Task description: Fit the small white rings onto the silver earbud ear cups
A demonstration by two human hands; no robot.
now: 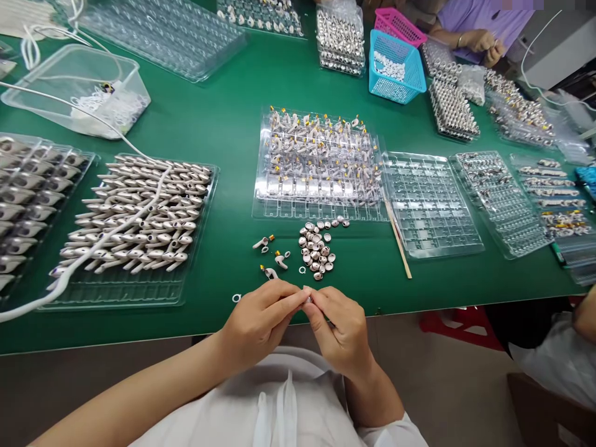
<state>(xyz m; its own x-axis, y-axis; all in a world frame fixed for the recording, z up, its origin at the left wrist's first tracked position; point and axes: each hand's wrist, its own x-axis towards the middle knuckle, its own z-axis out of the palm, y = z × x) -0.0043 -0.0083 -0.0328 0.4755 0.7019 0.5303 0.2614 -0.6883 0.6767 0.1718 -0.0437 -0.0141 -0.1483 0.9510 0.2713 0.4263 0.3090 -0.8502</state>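
Observation:
My left hand point(265, 316) and my right hand point(342, 329) meet at the table's front edge, fingertips pinched together. A small pale, shiny piece shows between them, mostly hidden by the fingers; its kind cannot be made out. Just beyond lies a loose heap of round metallic earbud caps point(316, 248). Left of the heap are a few earbud stem housings point(280, 259) with yellow tabs, one of them close to my left hand. Small white rings point(237, 298) lie scattered among them.
A clear tray of earbud housings point(321, 155) stands ahead, beside a bare clear tray point(433, 205) and a wooden stick point(399, 242). To the left, a full tray of earbud shells point(135, 211) has a white cable point(107, 245) across it. Another person's hands point(487, 46) work at the far right.

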